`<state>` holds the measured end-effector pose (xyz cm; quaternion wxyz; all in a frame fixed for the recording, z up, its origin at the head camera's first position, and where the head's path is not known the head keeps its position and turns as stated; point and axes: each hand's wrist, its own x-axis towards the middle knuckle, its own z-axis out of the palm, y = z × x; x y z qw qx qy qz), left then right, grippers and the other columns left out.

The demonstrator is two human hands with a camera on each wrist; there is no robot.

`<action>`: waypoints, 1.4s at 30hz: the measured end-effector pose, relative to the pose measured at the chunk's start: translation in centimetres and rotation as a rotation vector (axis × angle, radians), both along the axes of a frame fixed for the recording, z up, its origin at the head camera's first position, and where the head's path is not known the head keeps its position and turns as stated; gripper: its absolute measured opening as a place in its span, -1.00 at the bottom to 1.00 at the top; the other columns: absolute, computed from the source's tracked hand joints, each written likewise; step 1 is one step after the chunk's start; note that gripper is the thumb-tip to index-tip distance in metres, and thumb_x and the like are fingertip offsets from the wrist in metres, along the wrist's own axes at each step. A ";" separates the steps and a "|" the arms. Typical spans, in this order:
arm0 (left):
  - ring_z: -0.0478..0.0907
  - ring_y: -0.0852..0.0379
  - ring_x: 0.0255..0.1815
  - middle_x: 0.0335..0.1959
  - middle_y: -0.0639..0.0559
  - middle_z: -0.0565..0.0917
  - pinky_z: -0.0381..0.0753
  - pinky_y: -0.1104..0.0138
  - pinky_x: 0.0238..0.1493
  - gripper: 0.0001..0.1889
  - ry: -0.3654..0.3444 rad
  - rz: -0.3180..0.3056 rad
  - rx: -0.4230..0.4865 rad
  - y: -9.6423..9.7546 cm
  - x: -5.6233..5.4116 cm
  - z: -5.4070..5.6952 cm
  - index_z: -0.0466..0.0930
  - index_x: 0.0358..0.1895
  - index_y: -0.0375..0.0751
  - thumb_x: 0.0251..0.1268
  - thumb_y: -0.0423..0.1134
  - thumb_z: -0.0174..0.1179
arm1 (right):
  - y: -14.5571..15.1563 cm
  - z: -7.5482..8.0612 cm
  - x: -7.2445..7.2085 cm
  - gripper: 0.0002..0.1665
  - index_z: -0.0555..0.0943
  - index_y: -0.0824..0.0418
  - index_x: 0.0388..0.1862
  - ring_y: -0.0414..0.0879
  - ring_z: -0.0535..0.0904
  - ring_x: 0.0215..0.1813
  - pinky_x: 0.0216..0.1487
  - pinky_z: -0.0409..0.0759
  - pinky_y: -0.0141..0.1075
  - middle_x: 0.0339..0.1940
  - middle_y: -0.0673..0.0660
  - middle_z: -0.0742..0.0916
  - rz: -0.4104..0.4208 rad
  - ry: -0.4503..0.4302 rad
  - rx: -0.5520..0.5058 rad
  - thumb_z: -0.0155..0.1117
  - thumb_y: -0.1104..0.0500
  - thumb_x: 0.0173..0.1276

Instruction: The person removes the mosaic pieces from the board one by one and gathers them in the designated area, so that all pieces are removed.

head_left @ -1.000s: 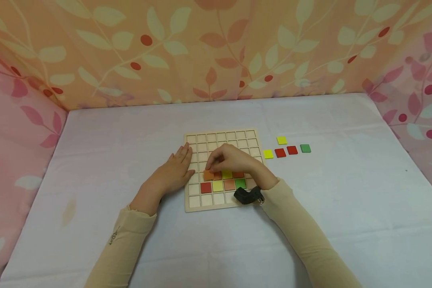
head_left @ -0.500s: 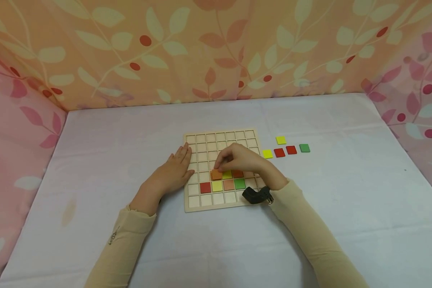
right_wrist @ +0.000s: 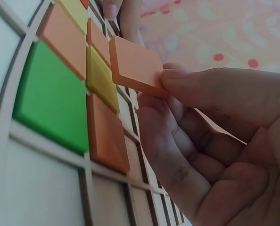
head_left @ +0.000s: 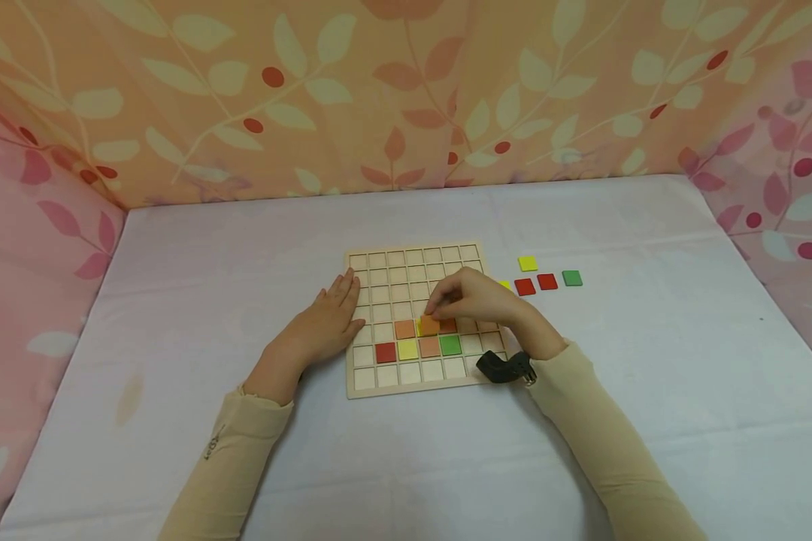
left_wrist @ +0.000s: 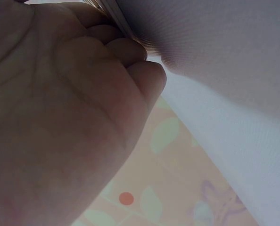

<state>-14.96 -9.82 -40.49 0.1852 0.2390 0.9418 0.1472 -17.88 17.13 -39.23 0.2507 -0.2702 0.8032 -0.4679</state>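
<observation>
Between thumb and fingers, my right hand (head_left: 477,297) pinches an orange square tile (right_wrist: 137,63) above the wooden grid board (head_left: 379,263). In the head view the tile overlaps a yellow tile (right_wrist: 100,77) in the upper filled row. That row also has an orange tile (head_left: 404,329) on the left and another orange tile (right_wrist: 107,136) on the right. The row nearer me holds a red tile (head_left: 386,352), a pale yellow tile (head_left: 408,349), an orange tile (head_left: 429,346) and a green tile (head_left: 450,345). My left hand (head_left: 321,323) rests flat with fingertips at the board's left edge.
Right of the board lie loose tiles: a yellow tile (head_left: 528,264), two red tiles (head_left: 525,287) and a green tile (head_left: 572,278). Another yellow one is partly hidden behind my right hand. A black strap piece (head_left: 504,367) hangs at my right wrist. Patterned curtains surround the white table (head_left: 243,248).
My right hand has moved rightward along the upper filled row with the orange tile, from left of the first orange tile to over the yellow one. My left hand stays put.
</observation>
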 end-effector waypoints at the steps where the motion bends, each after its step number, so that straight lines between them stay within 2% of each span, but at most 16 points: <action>1: -0.33 -0.15 0.50 0.50 -0.26 -0.30 -0.17 -0.02 0.43 -0.27 -0.001 0.000 -0.001 0.0 0.0 0.0 -0.24 0.45 -0.47 0.48 -0.11 -0.10 | 0.1 0.0 0.0 -0.91 0.71 0.34 -0.32 -0.08 0.63 -0.30 -0.20 0.59 -0.31 -0.34 0.11 0.74 -0.004 -0.002 0.003 0.29 0.40 0.21; 14: -0.34 -0.15 0.50 0.50 -0.25 -0.31 -0.17 -0.02 0.43 -0.27 -0.008 0.002 0.001 -0.1 0.0 -0.1 -0.25 0.45 -0.46 0.49 -0.11 -0.11 | 2.4 0.2 0.4 -0.92 0.71 0.33 -0.31 -0.06 0.63 -0.28 -0.16 0.58 -0.33 -0.33 0.12 0.74 -0.038 -0.012 0.021 0.31 0.38 0.21; 31: -0.33 -0.13 0.50 0.51 -0.24 -0.30 -0.17 0.00 0.43 -0.27 0.002 0.008 0.005 -0.1 0.0 -0.5 -0.25 0.46 -0.45 0.48 -0.10 -0.10 | 4.7 0.4 1.0 -0.92 0.72 0.29 -0.32 -0.12 0.58 -0.31 -0.23 0.54 -0.37 -0.33 0.11 0.73 -0.083 -0.024 0.065 0.34 0.35 0.20; 42: -0.33 -0.13 0.50 0.51 -0.24 -0.30 -0.16 -0.01 0.43 -0.27 0.007 0.009 0.004 -0.1 0.0 -0.5 -0.24 0.46 -0.45 0.48 -0.10 -0.11 | 6.6 0.3 1.3 -0.92 0.72 0.26 -0.31 -0.09 0.54 -0.26 -0.24 0.51 -0.38 -0.31 0.09 0.74 -0.115 -0.013 0.095 0.35 0.30 0.20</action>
